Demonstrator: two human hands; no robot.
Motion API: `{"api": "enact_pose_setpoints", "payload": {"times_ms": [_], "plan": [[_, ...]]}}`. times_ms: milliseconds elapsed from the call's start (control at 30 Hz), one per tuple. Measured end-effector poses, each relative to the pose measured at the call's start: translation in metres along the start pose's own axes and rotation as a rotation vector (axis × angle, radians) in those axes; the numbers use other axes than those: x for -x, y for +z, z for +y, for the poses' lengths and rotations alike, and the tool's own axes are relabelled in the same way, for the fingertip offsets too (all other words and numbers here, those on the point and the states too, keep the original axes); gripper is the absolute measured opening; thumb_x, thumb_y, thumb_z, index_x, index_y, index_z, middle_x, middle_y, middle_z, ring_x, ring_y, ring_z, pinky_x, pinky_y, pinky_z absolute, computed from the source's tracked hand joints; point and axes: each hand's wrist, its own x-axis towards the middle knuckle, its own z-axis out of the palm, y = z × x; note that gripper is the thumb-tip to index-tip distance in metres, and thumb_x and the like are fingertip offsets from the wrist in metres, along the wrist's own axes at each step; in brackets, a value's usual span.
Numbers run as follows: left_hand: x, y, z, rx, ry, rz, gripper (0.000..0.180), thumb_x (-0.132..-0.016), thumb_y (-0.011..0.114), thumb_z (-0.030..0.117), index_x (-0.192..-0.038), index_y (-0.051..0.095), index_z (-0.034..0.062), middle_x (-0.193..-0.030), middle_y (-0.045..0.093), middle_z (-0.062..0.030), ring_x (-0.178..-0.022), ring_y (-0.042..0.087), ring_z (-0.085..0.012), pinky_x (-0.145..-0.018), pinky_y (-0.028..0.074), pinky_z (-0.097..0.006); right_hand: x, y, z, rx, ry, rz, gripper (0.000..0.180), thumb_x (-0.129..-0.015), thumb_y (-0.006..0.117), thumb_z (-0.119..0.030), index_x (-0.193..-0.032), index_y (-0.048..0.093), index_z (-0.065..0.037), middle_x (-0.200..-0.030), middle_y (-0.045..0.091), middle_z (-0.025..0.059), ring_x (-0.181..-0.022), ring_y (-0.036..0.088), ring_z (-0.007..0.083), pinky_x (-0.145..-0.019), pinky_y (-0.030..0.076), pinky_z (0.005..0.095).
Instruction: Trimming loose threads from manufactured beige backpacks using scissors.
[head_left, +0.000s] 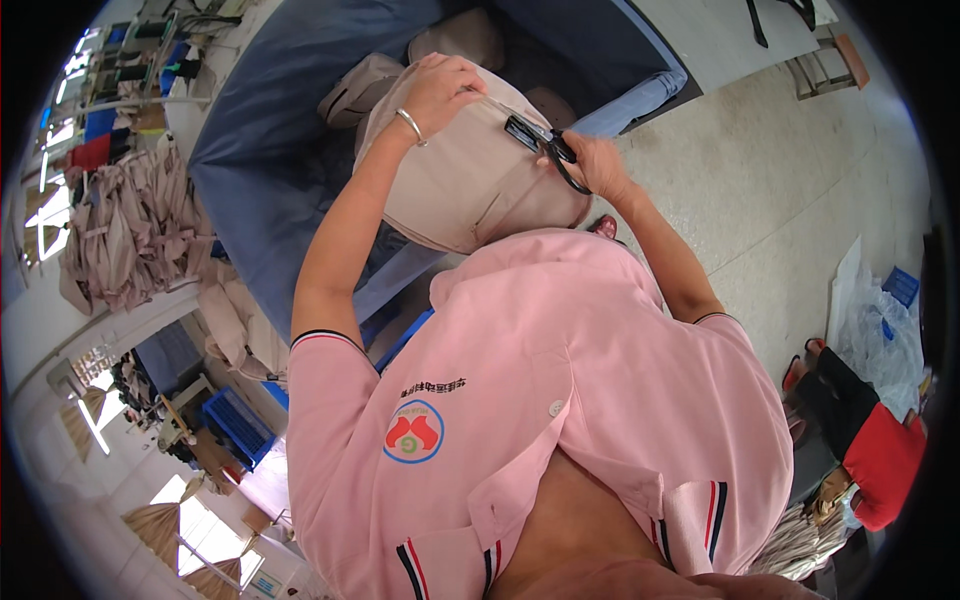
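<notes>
A beige bag, probably a backpack, leans over the near edge of a blue fabric bin. My left hand, with a silver bracelet on its wrist, is closed with bent fingers on the bag's upper part. In my right hand is a pair of scissors with black handles. Their blades point up and left across the bag toward my left fingertips. Beside the blades is a small black patch. Whether a thread lies between the blades is too small to tell.
More beige bags lie inside the bin. A pile of beige pieces hangs at the left. Another person in red is at the right, near a clear plastic bag. A stool stands at the far right.
</notes>
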Motion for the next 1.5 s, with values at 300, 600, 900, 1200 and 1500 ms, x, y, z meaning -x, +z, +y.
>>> {"api": "enact_pose_setpoints", "payload": {"times_ms": [300, 600, 900, 1200, 1500], "plan": [[0.004, -0.017, -0.038, 0.113, -0.201, 0.087, 0.017, -0.086, 0.065, 0.017, -0.102, 0.069, 0.0122, -0.108, 0.062, -0.0068, -0.109, 0.055, -0.0236, -0.100, 0.040, -0.033, 0.001, 0.008, 0.007, -0.105, 0.011, 0.061, 0.059, -0.080, 0.067, -0.058, -0.077, 0.056, -0.001, -0.066, 0.056, 0.0226, -0.065, 0.056, 0.0438, -0.057, 0.043, 0.0468], [0.090, 0.027, -0.136, 1.093, -0.967, 0.236, 0.046, -0.099, 0.052, 0.041, -0.123, 0.062, 0.0036, -0.120, 0.064, -0.0057, -0.106, 0.061, -0.0160, -0.092, 0.048, -0.030, 0.004, 0.010, 0.007, -0.207, 0.164, -0.007, 0.061, -0.081, 0.066, -0.060, -0.079, 0.056, 0.000, -0.068, 0.055, 0.0228, -0.066, 0.055, 0.0424, -0.060, 0.042, 0.0451], [0.162, 0.035, -0.128, 1.249, -1.317, 0.045, 0.051, -0.096, 0.055, 0.045, -0.121, 0.063, 0.0013, -0.110, 0.069, -0.0070, -0.096, 0.065, -0.0162, -0.082, 0.051, -0.031, 0.035, 0.037, 0.016, -0.766, 0.527, 0.197, 0.056, -0.089, 0.060, -0.056, -0.084, 0.061, 0.000, -0.066, 0.046, -0.0017, -0.066, 0.043, 0.0089, -0.057, 0.036, 0.0289], [0.158, -0.049, 0.004, 0.950, -0.833, 0.174, 0.017, -0.089, 0.066, 0.016, -0.095, 0.071, 0.0008, -0.086, 0.065, -0.0015, -0.073, 0.057, -0.0083, -0.069, 0.046, -0.026, 0.065, 0.022, 0.011, -0.844, 0.585, 0.171, 0.059, -0.094, 0.049, -0.060, -0.083, 0.059, -0.003, -0.073, 0.052, 0.0001, -0.068, 0.046, 0.0089, -0.061, 0.039, 0.0255], [0.242, -0.075, 0.178, 0.584, -0.685, 0.624, 0.014, -0.083, 0.067, 0.008, -0.087, 0.067, -0.0045, -0.085, 0.062, -0.0072, -0.081, 0.056, -0.0158, -0.075, 0.043, -0.026, 0.064, 0.004, 0.042, -1.115, 0.626, -0.003, 0.052, -0.094, 0.052, -0.056, -0.088, 0.053, -0.004, -0.067, 0.046, -0.0007, -0.057, 0.047, 0.0103, -0.054, 0.046, 0.0280]]}}
